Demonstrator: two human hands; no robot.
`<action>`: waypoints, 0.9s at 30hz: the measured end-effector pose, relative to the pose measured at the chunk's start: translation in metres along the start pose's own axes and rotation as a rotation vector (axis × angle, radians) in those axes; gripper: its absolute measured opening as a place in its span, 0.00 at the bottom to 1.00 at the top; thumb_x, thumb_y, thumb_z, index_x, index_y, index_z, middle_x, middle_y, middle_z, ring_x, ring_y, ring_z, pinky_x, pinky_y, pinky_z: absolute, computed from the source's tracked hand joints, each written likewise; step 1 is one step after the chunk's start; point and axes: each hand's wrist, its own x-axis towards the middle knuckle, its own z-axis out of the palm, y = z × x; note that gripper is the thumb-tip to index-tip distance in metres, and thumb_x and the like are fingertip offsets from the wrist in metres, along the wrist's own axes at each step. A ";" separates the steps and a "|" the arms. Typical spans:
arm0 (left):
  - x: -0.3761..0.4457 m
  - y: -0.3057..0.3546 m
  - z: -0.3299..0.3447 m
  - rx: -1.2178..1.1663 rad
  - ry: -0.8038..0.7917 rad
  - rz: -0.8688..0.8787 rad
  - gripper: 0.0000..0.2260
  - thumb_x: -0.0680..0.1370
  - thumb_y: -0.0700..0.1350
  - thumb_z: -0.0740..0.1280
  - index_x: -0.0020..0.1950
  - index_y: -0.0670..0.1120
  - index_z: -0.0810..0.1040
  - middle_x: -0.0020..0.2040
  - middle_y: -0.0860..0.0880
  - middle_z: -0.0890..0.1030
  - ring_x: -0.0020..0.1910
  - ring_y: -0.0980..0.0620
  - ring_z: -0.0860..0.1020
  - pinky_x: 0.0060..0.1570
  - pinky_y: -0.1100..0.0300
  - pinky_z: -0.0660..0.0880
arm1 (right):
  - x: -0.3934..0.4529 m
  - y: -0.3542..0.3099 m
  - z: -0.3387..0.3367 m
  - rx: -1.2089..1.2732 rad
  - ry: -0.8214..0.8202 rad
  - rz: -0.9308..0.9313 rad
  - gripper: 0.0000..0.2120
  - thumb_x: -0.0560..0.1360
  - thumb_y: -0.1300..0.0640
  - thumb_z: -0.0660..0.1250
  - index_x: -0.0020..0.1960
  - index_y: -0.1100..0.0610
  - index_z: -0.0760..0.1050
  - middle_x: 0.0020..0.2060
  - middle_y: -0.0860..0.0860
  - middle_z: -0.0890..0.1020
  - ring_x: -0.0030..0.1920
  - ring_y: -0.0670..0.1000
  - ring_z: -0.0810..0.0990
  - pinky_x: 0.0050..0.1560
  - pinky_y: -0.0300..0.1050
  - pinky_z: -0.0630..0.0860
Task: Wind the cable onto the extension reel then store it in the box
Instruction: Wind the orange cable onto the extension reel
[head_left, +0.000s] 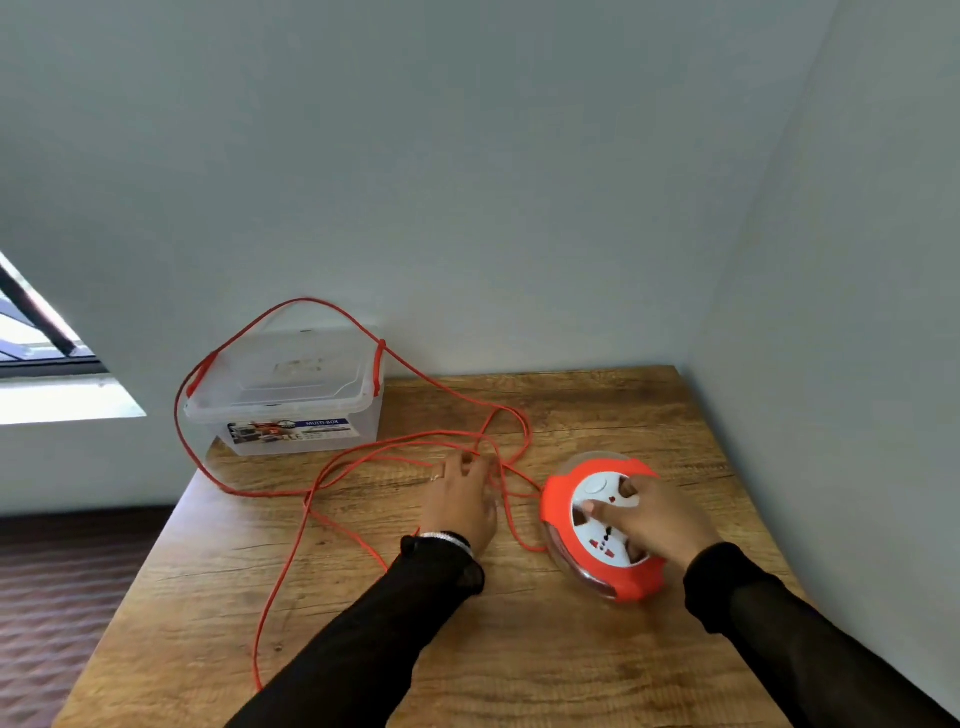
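1. One orange-white reel (597, 545) sits on table (363, 649), right side; R hand (654, 525) on top, fingers curled into its white hub.
2. Cable (306, 300) lies loose across table, one loop over lidded box (291, 395) at far-left corner.
3. L hand (460, 501) rests among strands; cannot tell if fingers grip.

Our right hand (654, 519) covers much of the white socket face of the reel (563, 499). Blur smears the fingertips of our left hand (460, 499) among strands of the cable (291, 551); we cannot tell whether they pinch one. The cable slips out of sight over the tabletop (519, 649) edge at near left. The label (288, 431) on the box (291, 395) is too small to read.
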 end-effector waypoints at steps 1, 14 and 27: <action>0.004 -0.001 0.002 0.074 -0.006 0.027 0.23 0.74 0.45 0.62 0.69 0.55 0.65 0.69 0.45 0.66 0.65 0.41 0.69 0.62 0.48 0.68 | 0.000 0.001 -0.001 -0.008 -0.003 -0.011 0.39 0.63 0.28 0.67 0.65 0.52 0.71 0.47 0.50 0.84 0.41 0.48 0.83 0.39 0.43 0.74; 0.030 -0.032 -0.036 -0.191 -0.151 0.377 0.05 0.76 0.48 0.65 0.48 0.48 0.71 0.43 0.49 0.80 0.41 0.47 0.79 0.43 0.58 0.71 | 0.011 0.004 -0.026 0.020 0.043 0.016 0.36 0.65 0.28 0.66 0.63 0.52 0.74 0.31 0.44 0.81 0.32 0.44 0.81 0.30 0.40 0.69; 0.060 -0.087 -0.123 -0.890 0.404 -0.517 0.02 0.76 0.39 0.66 0.47 0.41 0.76 0.39 0.38 0.79 0.25 0.50 0.79 0.28 0.58 0.77 | 0.020 0.000 -0.022 -0.103 0.043 0.004 0.41 0.61 0.33 0.73 0.67 0.53 0.71 0.59 0.52 0.80 0.45 0.49 0.80 0.36 0.40 0.74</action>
